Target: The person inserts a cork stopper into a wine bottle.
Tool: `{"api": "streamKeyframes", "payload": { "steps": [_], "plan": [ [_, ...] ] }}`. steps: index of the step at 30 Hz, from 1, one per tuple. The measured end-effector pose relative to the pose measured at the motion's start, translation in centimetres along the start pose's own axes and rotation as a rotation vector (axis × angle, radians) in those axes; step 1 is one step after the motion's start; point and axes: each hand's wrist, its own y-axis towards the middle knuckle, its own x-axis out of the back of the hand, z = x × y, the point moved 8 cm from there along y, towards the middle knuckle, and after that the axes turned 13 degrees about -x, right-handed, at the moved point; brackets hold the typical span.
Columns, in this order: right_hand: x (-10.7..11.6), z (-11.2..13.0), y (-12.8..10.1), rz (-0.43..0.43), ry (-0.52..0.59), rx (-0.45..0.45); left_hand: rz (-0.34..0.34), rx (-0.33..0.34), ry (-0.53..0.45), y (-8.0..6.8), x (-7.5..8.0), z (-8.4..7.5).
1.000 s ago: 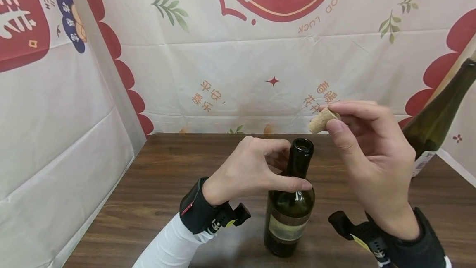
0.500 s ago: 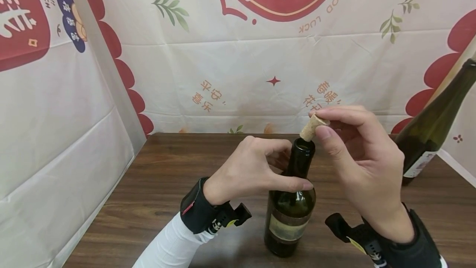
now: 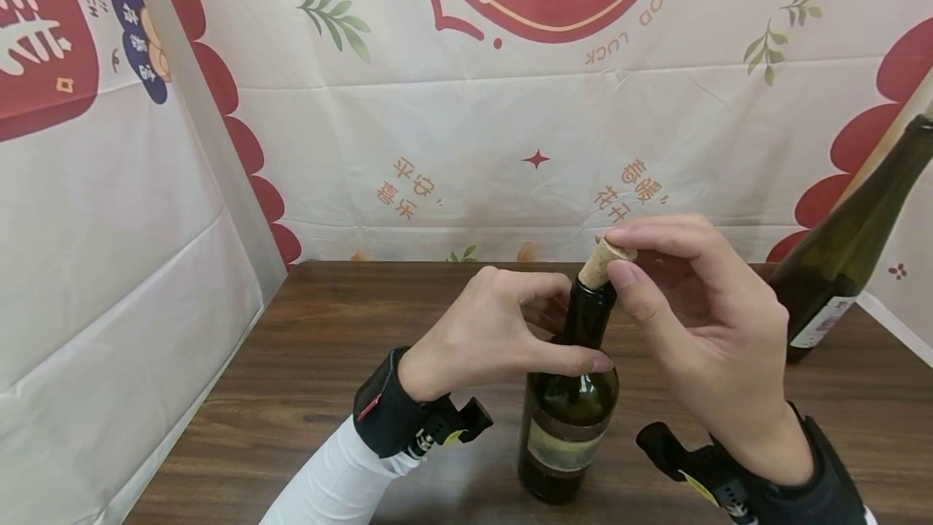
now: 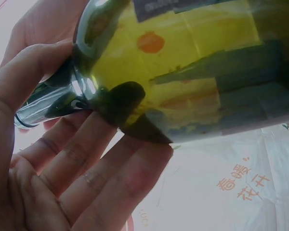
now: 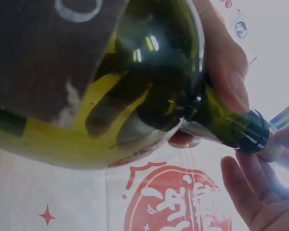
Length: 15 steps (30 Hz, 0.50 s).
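Three views set around one upright bottle, seen from above and from below.

Your head view looks forward and down from behind both wrists, at middle range, with the green bottle [image 3: 570,395] at 6 o'clock, the table [image 3: 306,363] beneath it and the printed backdrop [image 3: 466,128] across 12 o'clock. Your left wrist view sits very close under the bottle's shoulder [image 4: 183,77], facing upward, the neck running to 9 o'clock past the left hand [image 4: 62,168]. Your right wrist view is equally close and faces upward, the neck [image 5: 231,125] pointing to 4 o'clock. All three share the bottle's neck and shoulder; both wrist views also catch the backdrop.
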Motion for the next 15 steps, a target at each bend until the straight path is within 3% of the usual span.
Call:
{"api": "streamKeyframes", "payload": {
  "steps": [11,15],
  "plan": [
    [0.17,0.02,-0.06,0.006,0.009,0.008,-0.004,0.001,-0.005,0.02,-0.02,0.1],
    [0.03,0.13,-0.07,0.001,-0.045,0.014,-0.009,0.003,-0.012,-0.01,-0.1,0.18]
  ]
}}
